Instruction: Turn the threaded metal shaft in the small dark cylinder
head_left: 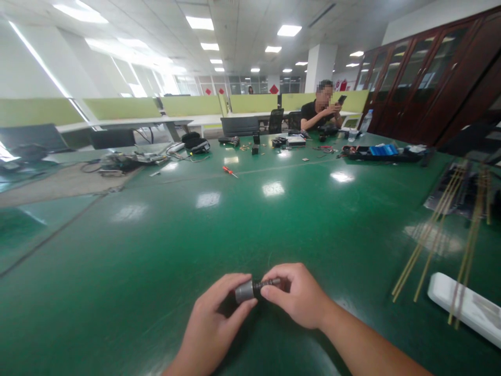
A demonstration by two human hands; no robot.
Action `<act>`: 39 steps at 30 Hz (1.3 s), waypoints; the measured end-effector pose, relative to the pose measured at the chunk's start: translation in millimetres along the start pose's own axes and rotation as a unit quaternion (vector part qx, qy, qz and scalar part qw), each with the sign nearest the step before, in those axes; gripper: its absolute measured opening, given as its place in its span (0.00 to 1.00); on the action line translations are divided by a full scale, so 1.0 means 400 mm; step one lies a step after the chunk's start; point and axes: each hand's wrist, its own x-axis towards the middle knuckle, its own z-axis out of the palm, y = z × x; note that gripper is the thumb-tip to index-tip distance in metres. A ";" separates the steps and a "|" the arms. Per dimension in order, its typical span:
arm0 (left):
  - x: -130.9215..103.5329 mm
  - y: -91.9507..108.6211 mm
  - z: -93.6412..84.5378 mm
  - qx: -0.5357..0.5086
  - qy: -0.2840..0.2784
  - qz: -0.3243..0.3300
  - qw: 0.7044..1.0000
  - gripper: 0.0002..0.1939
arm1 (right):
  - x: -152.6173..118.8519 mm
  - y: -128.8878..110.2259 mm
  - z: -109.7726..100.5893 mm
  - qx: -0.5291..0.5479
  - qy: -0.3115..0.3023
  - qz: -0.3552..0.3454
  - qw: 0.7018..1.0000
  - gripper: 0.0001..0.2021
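Note:
Low in the middle of the view, over the green tabletop (pixel 219 230), both hands are on one small metal part. Its wide end is a smooth grey metal cylinder (pixel 245 292), gripped between the thumb and fingers of my left hand (pixel 213 313). A thinner, dark ribbed shaft (pixel 259 286) runs from the cylinder toward the right. My right hand (pixel 299 297) is closed in a pinch around this shaft, and its fingers hide part of it. The part lies nearly level between the hands.
To the right are thin yellowish rods (pixel 428 235) and a long white object (pixel 462 303). An orange-handled screwdriver (pixel 229 171) lies farther off. Along the far side are a black tray (pixel 379 155), a bottle (pixel 367 122) and a seated person (pixel 319 112) holding a phone.

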 end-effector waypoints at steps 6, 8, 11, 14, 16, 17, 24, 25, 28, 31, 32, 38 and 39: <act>0.001 0.002 0.001 0.000 0.005 0.011 1.000 0.12 | 0.001 -0.002 0.002 0.006 -0.001 0.001 1.000 0.07; 0.001 0.001 0.002 0.000 0.006 0.013 1.000 0.12 | 0.000 -0.004 0.002 0.008 0.000 0.001 1.000 0.07; 0.001 -0.001 0.002 0.003 0.005 0.010 1.000 0.13 | -0.001 -0.008 0.001 0.008 0.001 0.002 1.000 0.07; 0.000 -0.002 0.001 0.005 0.006 0.006 1.000 0.13 | -0.001 -0.008 0.001 0.005 0.003 0.004 1.000 0.07; -0.001 -0.001 -0.001 0.002 0.010 0.005 1.000 0.13 | -0.001 -0.005 0.001 0.010 0.002 0.006 1.000 0.07; -0.001 -0.001 -0.002 -0.001 0.012 0.005 1.000 0.13 | 0.000 -0.003 0.001 0.016 0.000 0.009 1.000 0.07; -0.001 -0.005 0.000 -0.005 0.016 -0.003 1.000 0.13 | 0.000 0.004 0.001 0.037 -0.006 0.024 0.999 0.08; -0.001 -0.006 0.001 -0.005 0.016 -0.003 1.000 0.13 | 0.000 0.003 0.001 0.038 -0.005 0.024 0.999 0.08; -0.003 -0.008 0.000 -0.005 0.019 -0.003 1.000 0.13 | 0.000 0.002 0.001 0.044 -0.005 0.028 0.999 0.08; -0.006 -0.006 -0.001 -0.002 0.019 -0.002 1.000 0.13 | 0.000 0.005 0.002 0.048 -0.008 0.029 0.998 0.08; -0.007 -0.005 -0.001 -0.001 0.019 -0.002 1.000 0.13 | 0.000 0.007 0.002 0.048 -0.007 0.028 0.998 0.08; -0.005 -0.004 0.000 -0.002 0.020 -0.008 1.000 0.13 | 0.000 0.009 0.001 0.060 0.004 0.027 0.998 0.08; -0.005 -0.004 0.000 -0.002 0.020 -0.010 1.000 0.13 | 0.000 0.008 0.001 0.062 0.004 0.027 0.998 0.08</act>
